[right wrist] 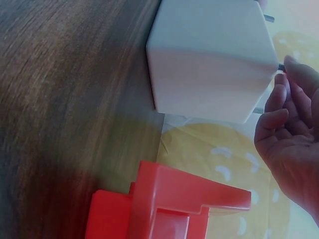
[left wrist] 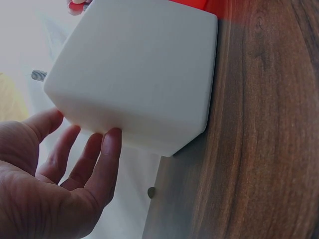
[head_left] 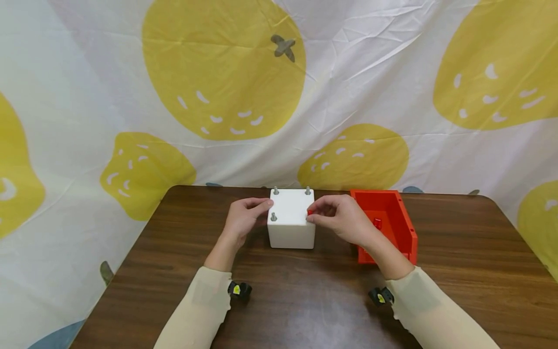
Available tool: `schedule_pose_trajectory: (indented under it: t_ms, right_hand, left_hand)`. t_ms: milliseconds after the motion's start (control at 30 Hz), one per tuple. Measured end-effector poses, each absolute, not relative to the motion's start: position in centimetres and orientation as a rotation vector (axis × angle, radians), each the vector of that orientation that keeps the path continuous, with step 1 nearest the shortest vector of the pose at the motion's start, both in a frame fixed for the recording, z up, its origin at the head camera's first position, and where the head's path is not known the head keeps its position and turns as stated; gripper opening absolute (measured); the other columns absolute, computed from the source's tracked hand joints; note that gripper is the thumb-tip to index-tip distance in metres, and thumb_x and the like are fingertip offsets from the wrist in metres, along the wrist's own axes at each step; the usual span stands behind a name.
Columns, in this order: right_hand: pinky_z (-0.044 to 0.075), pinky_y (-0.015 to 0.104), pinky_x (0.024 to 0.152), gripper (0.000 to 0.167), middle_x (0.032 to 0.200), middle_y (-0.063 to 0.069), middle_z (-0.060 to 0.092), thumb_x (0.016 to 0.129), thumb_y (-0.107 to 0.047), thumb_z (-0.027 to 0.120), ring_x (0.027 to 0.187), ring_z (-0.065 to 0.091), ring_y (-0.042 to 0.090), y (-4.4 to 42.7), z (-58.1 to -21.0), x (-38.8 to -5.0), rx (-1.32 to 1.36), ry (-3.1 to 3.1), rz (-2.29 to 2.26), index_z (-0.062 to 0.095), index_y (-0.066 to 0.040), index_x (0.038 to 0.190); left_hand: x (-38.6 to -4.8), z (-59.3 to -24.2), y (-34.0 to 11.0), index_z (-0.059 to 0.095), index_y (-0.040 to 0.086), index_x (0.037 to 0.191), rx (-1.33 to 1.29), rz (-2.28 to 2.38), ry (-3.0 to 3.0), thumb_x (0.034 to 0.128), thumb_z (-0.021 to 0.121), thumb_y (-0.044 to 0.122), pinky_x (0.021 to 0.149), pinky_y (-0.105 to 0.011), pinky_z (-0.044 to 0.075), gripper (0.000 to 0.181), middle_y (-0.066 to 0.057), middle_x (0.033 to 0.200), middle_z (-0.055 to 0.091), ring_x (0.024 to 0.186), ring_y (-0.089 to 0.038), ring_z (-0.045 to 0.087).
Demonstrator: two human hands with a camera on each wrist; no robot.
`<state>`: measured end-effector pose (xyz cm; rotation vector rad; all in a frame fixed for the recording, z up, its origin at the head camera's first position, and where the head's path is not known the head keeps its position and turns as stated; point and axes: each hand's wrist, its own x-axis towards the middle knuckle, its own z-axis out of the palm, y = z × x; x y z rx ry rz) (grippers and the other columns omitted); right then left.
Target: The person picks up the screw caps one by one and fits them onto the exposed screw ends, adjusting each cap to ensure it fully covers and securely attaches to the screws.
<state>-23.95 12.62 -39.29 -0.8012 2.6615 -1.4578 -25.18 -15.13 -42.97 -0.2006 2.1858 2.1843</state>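
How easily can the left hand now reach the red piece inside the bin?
Likely not directly: the white block and the right hand lie between the left hand and the red piece.

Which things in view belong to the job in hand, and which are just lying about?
Seem part of the job:
white block, touched by the left hand
its threaded studs
small red piece, pinched by the right hand at a corner
red bin, another red piece inside

Seem mere surroundings:
fruit-print cloth
wooden table
black wrist-worn devices
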Motion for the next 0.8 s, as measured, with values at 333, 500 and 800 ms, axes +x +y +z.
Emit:
schedule_pose_trajectory:
  t_ms: [333, 500, 800]
  right_hand:
    - [0.059, 0.030, 0.070, 0.014, 0.088, -0.002, 0.073, 0.090, -0.022, 0.088, 0.080, 0.065, 0.022, 12.5, -39.6, -23.9, -0.777, 2.680, -1.458, 0.080, -0.016, 0.101]
    - [0.058, 0.028, 0.070, 0.016, 0.087, -0.001, 0.073, 0.090, -0.020, 0.089, 0.080, 0.064, 0.021, 12.4, -39.9, -24.0, -0.785, 2.678, -1.478, 0.080, -0.013, 0.101]
    - [0.057, 0.027, 0.069, 0.015, 0.085, 0.000, 0.072, 0.090, -0.019, 0.089, 0.078, 0.064, 0.021, 12.3, -40.3, -24.0, -0.782, 2.671, -1.506, 0.080, -0.012, 0.099]
  left_hand:
    - [-25.1, -42.9, -15.1, 0.078, 0.000, 0.119, -0.196, 2.191, 2.183, 0.0973, 0.082, 0.020, 0.095, -0.050, 0.061, 0.029, -0.013, 0.119, 0.074, 0.104, -0.030, 0.072]
    - [-25.0, -42.9, -15.0, 0.078, 0.000, 0.119, -0.190, 2.184, 2.200, 0.0971, 0.082, 0.020, 0.094, -0.050, 0.061, 0.030, -0.014, 0.119, 0.074, 0.102, -0.029, 0.073]
    - [-25.1, -43.0, -15.0, 0.078, 0.000, 0.119, -0.191, 2.183, 2.202, 0.0974, 0.081, 0.020, 0.093, -0.049, 0.062, 0.029, -0.013, 0.117, 0.075, 0.104, -0.032, 0.072]
